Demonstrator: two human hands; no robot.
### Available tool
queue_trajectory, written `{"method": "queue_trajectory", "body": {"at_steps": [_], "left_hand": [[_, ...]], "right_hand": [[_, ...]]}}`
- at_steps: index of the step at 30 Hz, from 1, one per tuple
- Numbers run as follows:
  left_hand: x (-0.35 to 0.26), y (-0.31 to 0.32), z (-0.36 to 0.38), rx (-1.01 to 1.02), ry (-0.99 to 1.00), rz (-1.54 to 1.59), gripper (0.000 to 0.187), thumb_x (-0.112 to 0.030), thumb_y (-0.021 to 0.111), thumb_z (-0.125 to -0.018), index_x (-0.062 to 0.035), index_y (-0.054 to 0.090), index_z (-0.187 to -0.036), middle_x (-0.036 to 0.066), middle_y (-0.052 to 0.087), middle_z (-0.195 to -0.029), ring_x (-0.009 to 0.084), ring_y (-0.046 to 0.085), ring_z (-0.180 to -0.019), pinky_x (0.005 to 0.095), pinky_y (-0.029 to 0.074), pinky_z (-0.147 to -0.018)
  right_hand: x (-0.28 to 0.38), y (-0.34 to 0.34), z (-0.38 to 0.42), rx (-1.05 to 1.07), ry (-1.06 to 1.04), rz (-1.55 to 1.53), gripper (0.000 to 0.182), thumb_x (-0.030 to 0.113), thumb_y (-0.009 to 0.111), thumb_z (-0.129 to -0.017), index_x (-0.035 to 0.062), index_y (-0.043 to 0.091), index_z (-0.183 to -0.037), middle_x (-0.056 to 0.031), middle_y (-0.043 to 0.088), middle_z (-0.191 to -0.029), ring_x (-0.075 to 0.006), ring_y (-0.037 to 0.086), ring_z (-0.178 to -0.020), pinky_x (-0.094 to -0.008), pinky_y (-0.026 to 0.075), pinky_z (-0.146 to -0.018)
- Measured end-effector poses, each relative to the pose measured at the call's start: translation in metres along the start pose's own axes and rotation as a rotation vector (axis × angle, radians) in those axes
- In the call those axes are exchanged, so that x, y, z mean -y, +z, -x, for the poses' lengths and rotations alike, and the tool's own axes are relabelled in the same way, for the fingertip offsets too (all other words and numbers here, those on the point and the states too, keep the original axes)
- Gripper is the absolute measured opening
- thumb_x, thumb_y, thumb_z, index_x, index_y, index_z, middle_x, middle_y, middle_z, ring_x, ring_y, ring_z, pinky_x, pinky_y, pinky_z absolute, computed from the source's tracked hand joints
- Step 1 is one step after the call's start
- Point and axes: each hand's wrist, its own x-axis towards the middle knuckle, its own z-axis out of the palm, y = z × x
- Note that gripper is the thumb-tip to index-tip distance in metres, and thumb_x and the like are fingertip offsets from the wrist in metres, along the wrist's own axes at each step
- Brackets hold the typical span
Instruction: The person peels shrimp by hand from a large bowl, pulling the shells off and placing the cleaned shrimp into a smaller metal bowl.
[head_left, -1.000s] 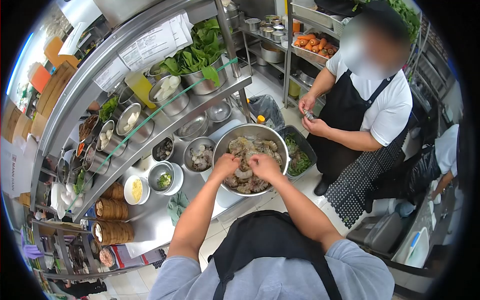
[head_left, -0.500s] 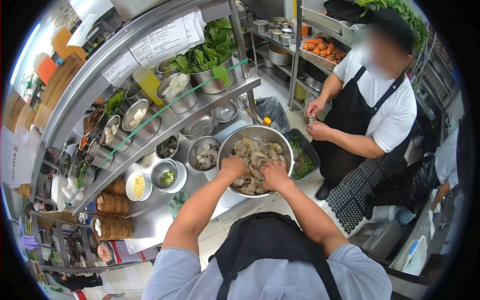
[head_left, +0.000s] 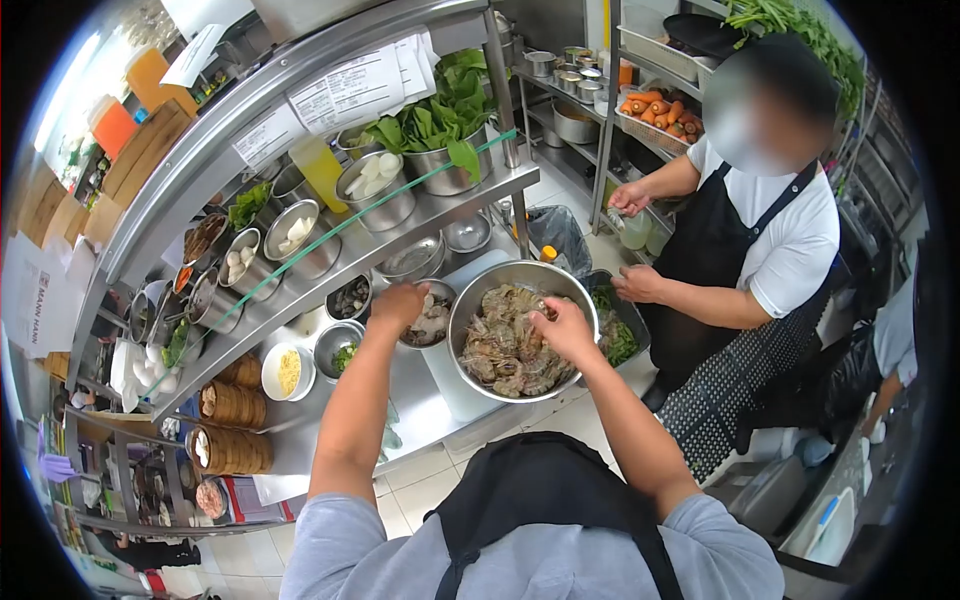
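A large steel bowl [head_left: 583,372] holds a heap of unpeeled shrimp [head_left: 500,345]. My right hand [head_left: 567,330] is over the right part of this heap, its thumb and fingers closed on a shrimp that they mostly hide. Over the upper left rim of a smaller steel bowl [head_left: 437,342] is my left hand [head_left: 400,305], its fingers bent together; what they hold, if anything, is hidden. Greyish peeled shrimp [head_left: 430,322] lie in that smaller bowl, just left of the large one.
A co-worker [head_left: 745,220] stands at the right, hands apart, beside a dark bin [head_left: 632,345] with greens. Left are a bowl of chopped greens [head_left: 345,355], a white bowl [head_left: 272,375] and bamboo steamers [head_left: 235,450]. A metal shelf [head_left: 440,225] with pots overhangs the counter.
My left hand has moved left from the large bowl to the smaller one. My right hand has lifted slightly and turned. The co-worker's hands have moved apart.
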Motion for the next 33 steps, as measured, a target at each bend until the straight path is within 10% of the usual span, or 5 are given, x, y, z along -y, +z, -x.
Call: {"method": "queue_trajectory", "body": {"at_steps": [7,10,16,22,33], "left_hand": [[-0.077,0.054,0.076,-0.150,0.618,0.394,0.039,-0.025,0.061,-0.090,-0.0010,0.058,-0.121,0.022,0.068,-0.098,0.0410,0.065,-0.098,0.0475,0.051,-0.086],[-0.081,0.073,0.076,0.050,0.418,0.511,0.027,-0.019,0.056,-0.091,-0.0005,0.058,-0.111,0.027,0.066,-0.096,0.0466,0.062,-0.097,0.0525,0.048,-0.084],[-0.067,0.077,0.064,0.012,0.486,0.479,0.025,-0.017,0.053,-0.089,-0.0021,0.051,-0.109,0.027,0.065,-0.096,0.0480,0.061,-0.091,0.0561,0.047,-0.076],[-0.077,0.081,0.057,0.054,0.459,0.222,0.026,-0.022,0.052,-0.084,0.0003,0.056,-0.098,0.028,0.065,-0.092,0.0482,0.062,-0.089,0.0570,0.047,-0.081],[-0.116,0.094,0.034,0.501,0.144,2.091,0.010,-0.016,0.054,-0.078,-0.0105,0.046,-0.076,0.000,0.040,-0.062,0.0132,0.039,-0.055,0.0266,0.036,-0.050]], "right_hand": [[0.009,0.043,0.001,0.082,0.261,-0.572,0.051,0.012,0.062,-0.093,0.0048,0.045,-0.140,-0.0060,0.061,-0.089,-0.0121,0.061,-0.077,-0.0309,0.056,-0.076],[0.002,0.045,-0.001,0.267,0.366,-0.841,0.045,0.011,0.060,-0.093,0.0036,0.050,-0.136,-0.0047,0.058,-0.090,-0.0116,0.062,-0.078,-0.0286,0.055,-0.074],[-0.026,0.048,0.003,0.093,-0.445,0.173,0.036,0.020,0.056,-0.088,-0.0020,0.059,-0.117,-0.0165,0.064,-0.090,-0.0361,0.063,-0.085,-0.0400,0.050,-0.085],[-0.015,0.048,0.005,0.444,0.313,-0.561,0.027,0.030,0.057,-0.096,0.0073,0.057,-0.111,-0.0030,0.052,-0.075,-0.0172,0.055,-0.068,-0.0316,0.046,-0.068],[-0.068,0.032,0.005,0.689,0.576,-1.529,0.041,0.050,0.047,-0.100,0.0116,0.054,-0.088,0.0059,0.039,-0.061,-0.0087,0.035,-0.053,-0.0302,0.039,-0.058]]}}
